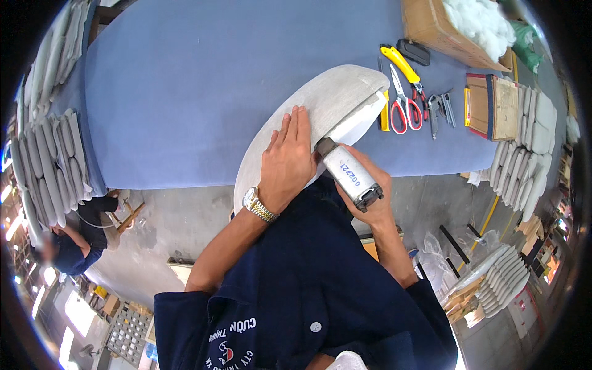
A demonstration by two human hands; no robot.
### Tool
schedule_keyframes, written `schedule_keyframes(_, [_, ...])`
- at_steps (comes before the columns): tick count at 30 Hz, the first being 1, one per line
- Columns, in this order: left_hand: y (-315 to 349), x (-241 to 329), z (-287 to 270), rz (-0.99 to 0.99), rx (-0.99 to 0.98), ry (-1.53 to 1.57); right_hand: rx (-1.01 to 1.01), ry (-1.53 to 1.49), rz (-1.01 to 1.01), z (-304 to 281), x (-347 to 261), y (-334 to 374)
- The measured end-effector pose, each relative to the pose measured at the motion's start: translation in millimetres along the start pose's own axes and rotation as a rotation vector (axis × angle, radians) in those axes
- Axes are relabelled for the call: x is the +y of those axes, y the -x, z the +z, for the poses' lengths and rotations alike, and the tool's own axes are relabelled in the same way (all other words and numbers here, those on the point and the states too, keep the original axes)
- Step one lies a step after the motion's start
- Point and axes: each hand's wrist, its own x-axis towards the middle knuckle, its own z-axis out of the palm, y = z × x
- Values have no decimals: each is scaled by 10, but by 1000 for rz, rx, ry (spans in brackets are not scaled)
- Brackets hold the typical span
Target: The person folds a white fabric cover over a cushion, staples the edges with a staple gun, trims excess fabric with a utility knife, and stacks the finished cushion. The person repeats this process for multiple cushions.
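The grey curved panel (308, 102) is laid at the near edge of the blue table (185, 92), and its near end reaches past this edge, close to the person's body. It is judged to be rather light, with a soft cloth cover over a stiffer base; it does not look fragile or slippery. It is probably best held by the broad cloth face, pressed flat, or by the long rim, while the loose-looking white lining (356, 127) is better avoided as a hold.

By the left hand (288, 159) nothing is clenched: it is spread on the cloth, palm down, with the fingers together and pointed away from the body. By the right hand (377, 185) the stapler-like tool (349, 172) is grasped around its body, and its dark nose is directed to the panel's inner edge. Whether this edge is touched cannot be told. Both elbows are bent, and the forearms are brought inward.
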Motion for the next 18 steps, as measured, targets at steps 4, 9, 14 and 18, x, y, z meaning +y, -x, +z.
schedule_keyframes(4, [23,-24,5,25,7,-1,-20,34,-64,-40,-42,50])
schedule_keyframes(9, [23,-2,16,1,-11,22,-70,47,1,-82,-142,-15])
schedule_keyframes(14, [-41,48,21,-48,-49,83,-45,-53,67,-9,-129,-53])
schedule_keyframes(18, [-100,-184,-173,102,-255,342,-20,-66,15,43,-55,13])
